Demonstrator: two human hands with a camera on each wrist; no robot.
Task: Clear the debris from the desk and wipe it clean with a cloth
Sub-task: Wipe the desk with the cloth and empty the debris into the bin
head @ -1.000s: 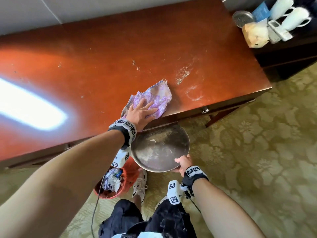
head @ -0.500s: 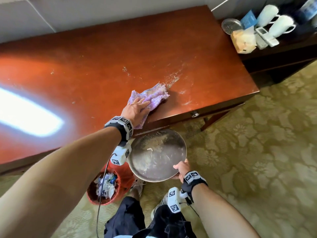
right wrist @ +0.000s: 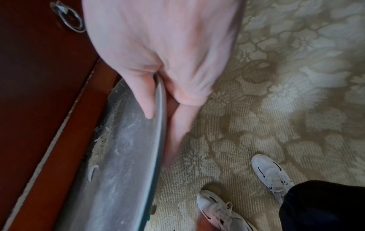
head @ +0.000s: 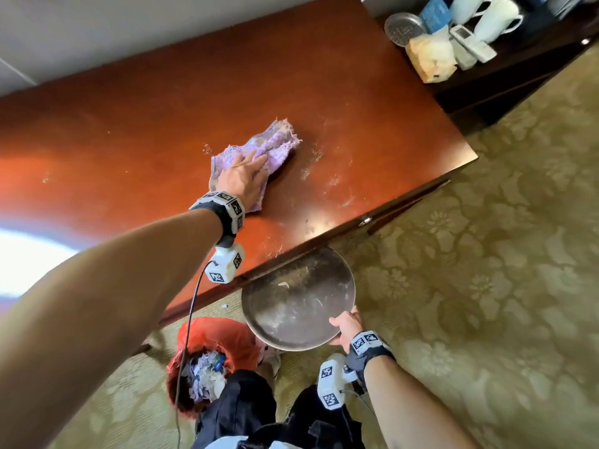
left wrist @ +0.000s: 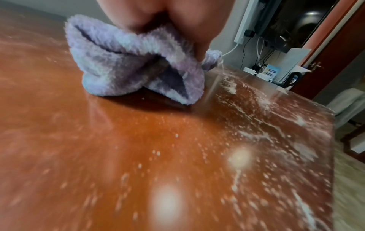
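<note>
A crumpled purple cloth (head: 275,144) (left wrist: 128,70) lies mid-desk on the red-brown wooden desk (head: 146,118). My left hand (head: 241,176) (left wrist: 158,12) presses down on it with the fingers laid across it. White crumbs and powder smears (head: 324,179) (left wrist: 266,132) lie right of the cloth and toward the front edge. My right hand (head: 345,325) (right wrist: 158,54) pinches the rim of a round metal plate (head: 298,299) (right wrist: 126,156), thumb on top and fingers beneath. The plate sits just below the desk's front edge and holds some powder and scraps.
An orange-lined waste bin (head: 210,361) with paper scraps stands on the patterned carpet by my feet (right wrist: 221,211). A dark side cabinet at the right carries white mugs (head: 496,17), a remote (head: 473,43) and a paper bag (head: 431,56). A ring pull (right wrist: 69,18) hangs on the drawer front.
My left hand has slid the cloth from the front edge further in across the desk. The right hand still holds the plate under the edge.
</note>
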